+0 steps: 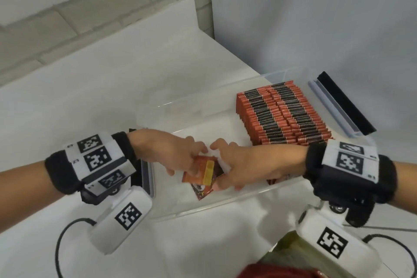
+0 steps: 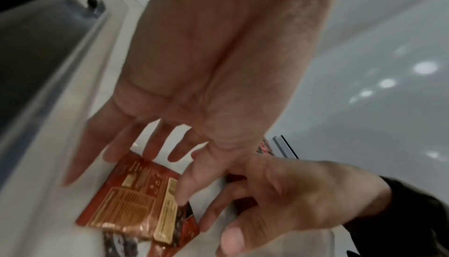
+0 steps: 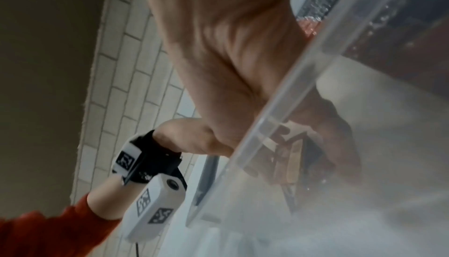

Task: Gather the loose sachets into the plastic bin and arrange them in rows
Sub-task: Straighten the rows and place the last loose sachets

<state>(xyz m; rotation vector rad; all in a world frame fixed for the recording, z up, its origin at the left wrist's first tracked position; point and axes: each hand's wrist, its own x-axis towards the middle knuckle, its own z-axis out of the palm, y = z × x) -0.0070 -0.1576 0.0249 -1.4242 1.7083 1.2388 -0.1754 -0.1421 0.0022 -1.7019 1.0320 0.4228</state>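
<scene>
With both hands (image 1: 178,153) (image 1: 239,165) pinching the sachets (image 1: 200,172) near the bin's (image 1: 225,206) front wall, square their edges before standing them against the rows (image 1: 282,115).

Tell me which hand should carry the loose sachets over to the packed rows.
Right, probably. The right hand lies between the loose sachets and the packed rows, on the rows' side. The left hand would have to cross over it.

My head camera looks steeply down into the clear bin (image 1: 225,201). Each wrist camera peers close along my palm; all three share the loose sachets (image 1: 200,171) inside.
</scene>
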